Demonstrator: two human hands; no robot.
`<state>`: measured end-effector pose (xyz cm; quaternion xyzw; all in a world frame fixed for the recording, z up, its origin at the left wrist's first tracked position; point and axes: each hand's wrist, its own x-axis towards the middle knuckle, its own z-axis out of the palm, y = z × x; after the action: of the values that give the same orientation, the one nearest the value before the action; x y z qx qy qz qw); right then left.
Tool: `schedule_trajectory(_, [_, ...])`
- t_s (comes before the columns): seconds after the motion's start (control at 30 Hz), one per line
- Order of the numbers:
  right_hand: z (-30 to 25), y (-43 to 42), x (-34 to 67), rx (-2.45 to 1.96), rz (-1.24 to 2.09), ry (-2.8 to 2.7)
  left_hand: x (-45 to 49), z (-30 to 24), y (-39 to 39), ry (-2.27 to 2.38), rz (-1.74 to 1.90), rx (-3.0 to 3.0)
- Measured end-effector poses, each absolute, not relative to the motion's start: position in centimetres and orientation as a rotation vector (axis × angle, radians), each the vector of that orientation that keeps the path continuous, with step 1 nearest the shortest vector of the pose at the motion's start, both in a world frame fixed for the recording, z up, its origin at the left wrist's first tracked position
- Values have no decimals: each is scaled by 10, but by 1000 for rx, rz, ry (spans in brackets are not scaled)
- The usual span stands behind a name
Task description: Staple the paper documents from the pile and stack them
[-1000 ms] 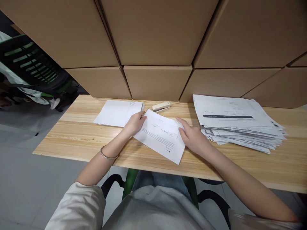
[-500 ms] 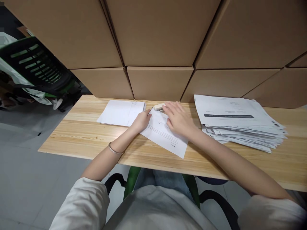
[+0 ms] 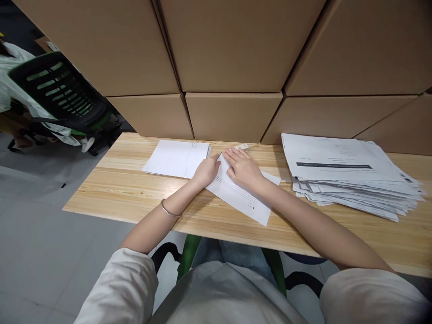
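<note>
A white printed sheet of paper (image 3: 246, 200) lies slanted on the wooden table (image 3: 128, 193) in front of me. My left hand (image 3: 207, 170), a bangle on its wrist, is closed on the sheet's upper left corner. My right hand (image 3: 243, 170) rests just beside it on the same corner, fingers curled over a cream stapler (image 3: 243, 147). Only the stapler's far end shows past the hand. The two hands nearly touch.
A small neat stack of white sheets (image 3: 175, 157) lies to the left of my hands. A large fanned pile of printed papers (image 3: 347, 175) sits at the right. Cardboard boxes (image 3: 232, 114) wall the table's back edge. A black and green chair (image 3: 60, 94) and another person (image 3: 10, 54) are at far left.
My right hand left the sheet's right edge, reached back to the stapler and brought it to the sheet's upper corner beside my left hand. My left hand kept its hold.
</note>
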<state>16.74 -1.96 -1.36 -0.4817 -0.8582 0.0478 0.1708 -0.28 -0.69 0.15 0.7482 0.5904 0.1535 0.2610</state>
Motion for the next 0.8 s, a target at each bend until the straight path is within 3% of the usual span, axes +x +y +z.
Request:
schedule_trajectory(0.23, [6, -31, 182, -1283, 53, -2456, -13, 3, -7, 1656, 619, 1873])
schedule_trajectory(0.47, [10, -98, 159, -946, 19, -2463, -43, 45, -19, 1532, 721, 1765])
schedule_trajectory(0.67, [25, -115, 158, -1138, -36, -2361, -39, 66, -30, 1163, 1061, 1417])
schedule_trajectory(0.8, [47, -106, 197, -1234, -109, -2245, -36, 57, -25, 1176, 1150, 1487])
